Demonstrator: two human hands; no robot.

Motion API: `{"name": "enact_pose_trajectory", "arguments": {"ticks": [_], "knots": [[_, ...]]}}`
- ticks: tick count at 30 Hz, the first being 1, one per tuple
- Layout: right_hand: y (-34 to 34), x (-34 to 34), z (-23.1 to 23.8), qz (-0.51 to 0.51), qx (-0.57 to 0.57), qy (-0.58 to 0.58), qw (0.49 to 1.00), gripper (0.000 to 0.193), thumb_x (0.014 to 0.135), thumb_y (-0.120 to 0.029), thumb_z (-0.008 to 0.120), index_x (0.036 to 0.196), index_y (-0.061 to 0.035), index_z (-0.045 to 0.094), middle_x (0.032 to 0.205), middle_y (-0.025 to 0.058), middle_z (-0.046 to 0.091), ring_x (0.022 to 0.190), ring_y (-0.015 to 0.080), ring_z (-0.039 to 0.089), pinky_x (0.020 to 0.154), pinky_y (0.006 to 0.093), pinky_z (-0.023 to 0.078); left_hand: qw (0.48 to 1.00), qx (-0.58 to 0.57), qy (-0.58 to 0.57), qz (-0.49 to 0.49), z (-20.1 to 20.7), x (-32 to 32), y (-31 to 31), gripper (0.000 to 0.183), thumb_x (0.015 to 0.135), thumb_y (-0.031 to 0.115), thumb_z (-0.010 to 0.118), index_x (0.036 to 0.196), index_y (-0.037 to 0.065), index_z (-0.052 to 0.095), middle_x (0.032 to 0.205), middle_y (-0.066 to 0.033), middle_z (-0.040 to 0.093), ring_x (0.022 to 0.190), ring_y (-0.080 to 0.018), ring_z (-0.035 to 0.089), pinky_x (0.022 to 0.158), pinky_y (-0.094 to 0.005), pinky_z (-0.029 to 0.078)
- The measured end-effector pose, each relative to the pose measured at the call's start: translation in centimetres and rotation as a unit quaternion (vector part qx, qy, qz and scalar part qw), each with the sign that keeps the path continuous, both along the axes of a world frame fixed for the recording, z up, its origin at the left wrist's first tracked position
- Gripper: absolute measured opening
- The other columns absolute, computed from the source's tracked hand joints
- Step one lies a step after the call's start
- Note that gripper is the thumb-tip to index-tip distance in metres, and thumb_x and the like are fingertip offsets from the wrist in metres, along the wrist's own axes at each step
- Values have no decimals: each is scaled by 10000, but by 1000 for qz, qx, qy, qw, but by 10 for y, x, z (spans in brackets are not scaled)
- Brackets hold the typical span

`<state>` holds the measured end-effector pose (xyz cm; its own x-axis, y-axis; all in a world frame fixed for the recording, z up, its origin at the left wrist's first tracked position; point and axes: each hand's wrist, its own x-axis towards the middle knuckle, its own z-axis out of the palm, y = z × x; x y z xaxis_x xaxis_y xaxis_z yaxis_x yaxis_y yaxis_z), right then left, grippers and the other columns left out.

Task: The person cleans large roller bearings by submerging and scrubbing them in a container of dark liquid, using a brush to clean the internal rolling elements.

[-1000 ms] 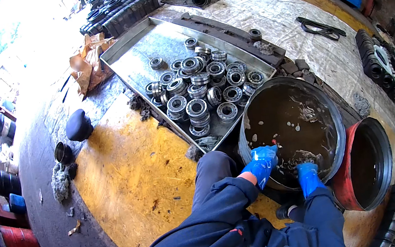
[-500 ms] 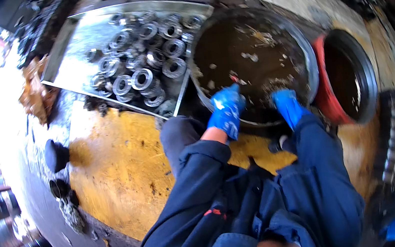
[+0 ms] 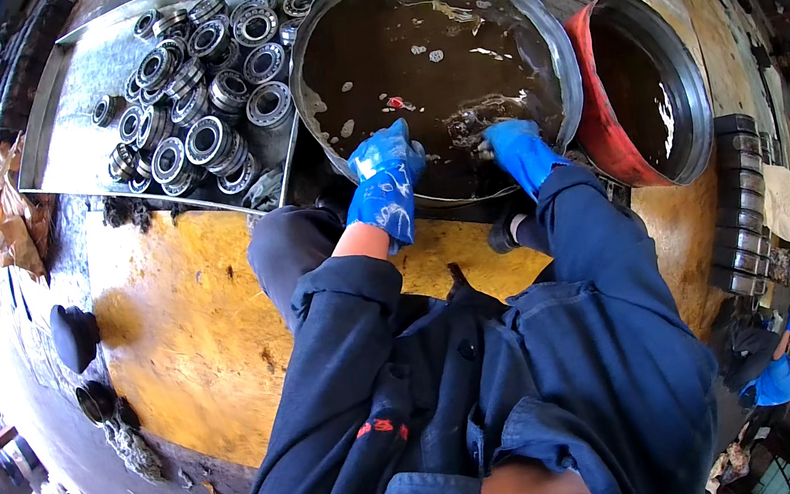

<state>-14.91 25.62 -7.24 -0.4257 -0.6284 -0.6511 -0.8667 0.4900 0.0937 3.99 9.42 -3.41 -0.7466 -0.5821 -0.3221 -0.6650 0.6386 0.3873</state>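
Note:
A large round metal tub [image 3: 564, 71] of murky brown liquid [image 3: 428, 50] stands in front of me. Both my hands wear blue gloves. My left hand [image 3: 388, 169] is over the tub's near left edge with its fingers curled closed; what they hold, if anything, is hidden. To its right, my right hand [image 3: 515, 151] reaches over the near rim, fingers bent down at the liquid, where ripples spread. Any object in them does not show. Bits of pale foam and a small red scrap [image 3: 398, 103] float beyond my hands.
A metal tray [image 3: 53, 123] at the left bears several steel bearings [image 3: 205, 140]. At the right a red round container [image 3: 593, 98] holds dark liquid. Yellow boards [image 3: 184, 327] lie below; a dark cap-like object [image 3: 76, 337] sits left. Another person [image 3: 777, 380] is at far right.
The view has shifted, so the tub and tray appear higher and farther left. Both hands remain at the tub's near side, and ripples now show around my right fingers.

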Motion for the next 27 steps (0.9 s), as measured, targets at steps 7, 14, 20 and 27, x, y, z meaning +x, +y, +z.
{"name": "enact_pose_trajectory", "arguments": {"ticks": [7, 14, 20, 27], "knots": [[37, -26, -69, -138, -226, -48, 963, 417, 899, -326, 606, 1212, -61, 681, 1207, 227, 664, 1112, 381, 648, 975, 450, 497, 1000, 2, 11, 5, 9, -4, 2, 301, 857, 356, 585, 1072, 149, 631, 1043, -141, 718, 993, -356, 684, 840, -507, 537], [37, -34, -85, 111, -126, 45, 985, 297, 929, -257, 564, 1137, -111, 716, 1196, 150, 681, 1038, 345, 679, 890, 469, 527, 1000, 15, -5, -10, 17, -6, 5, 330, 878, 362, 568, 1131, 159, 629, 1084, -134, 713, 1039, -337, 677, 854, -514, 531], [40, 11, -11, -156, -308, -106, 932, 314, 906, -309, 612, 1056, -72, 751, 1113, 223, 701, 1001, 352, 692, 876, 442, 530, 1000, 1, -10, 7, 9, 5, -1, 326, 875, 362, 574, 1125, 163, 636, 1087, -131, 715, 1030, -344, 678, 841, -507, 537], [-5, 13, -4, 145, 24, 93, 985, 319, 925, -185, 570, 1218, -188, 697, 1203, 130, 706, 1101, 295, 687, 905, 504, 539, 999, 22, -22, -3, 13, -6, 3, 335, 856, 349, 586, 1126, 159, 638, 1083, -136, 716, 1025, -341, 680, 845, -500, 541]]}}
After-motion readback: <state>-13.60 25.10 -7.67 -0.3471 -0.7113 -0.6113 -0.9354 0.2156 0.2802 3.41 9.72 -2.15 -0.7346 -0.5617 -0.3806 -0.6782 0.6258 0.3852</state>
